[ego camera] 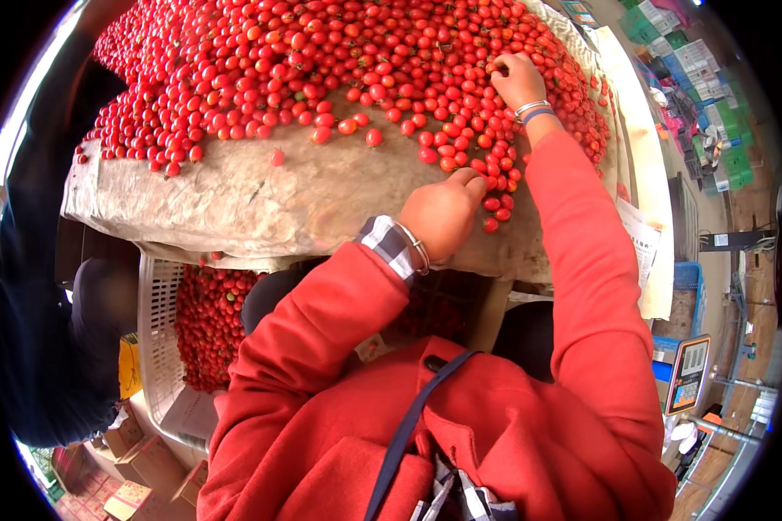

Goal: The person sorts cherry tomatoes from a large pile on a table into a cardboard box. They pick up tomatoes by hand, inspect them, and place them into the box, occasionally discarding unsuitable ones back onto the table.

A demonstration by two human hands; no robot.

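A large heap of red cherry tomatoes [287,58] covers the upper part of a stained cloth [247,202] spread over a table. My left hand [444,207] is over the cloth's near part, its curled fingertips at the edge of a small tongue of tomatoes; whether it holds one is hidden. Farther up and to the right, my right hand [520,81] reaches into the heap with thumb and forefinger bent close together among the tomatoes. What lies between those fingertips cannot be made out. Both wrists wear bangles.
Below the table edge at left stands a white plastic basket [159,332] with tomatoes inside. Another person's dark sleeve [32,312] is at far left. A digital scale's display [689,374] stands at right, near a blue crate [696,293]. Cardboard boxes [150,465] lie lower left.
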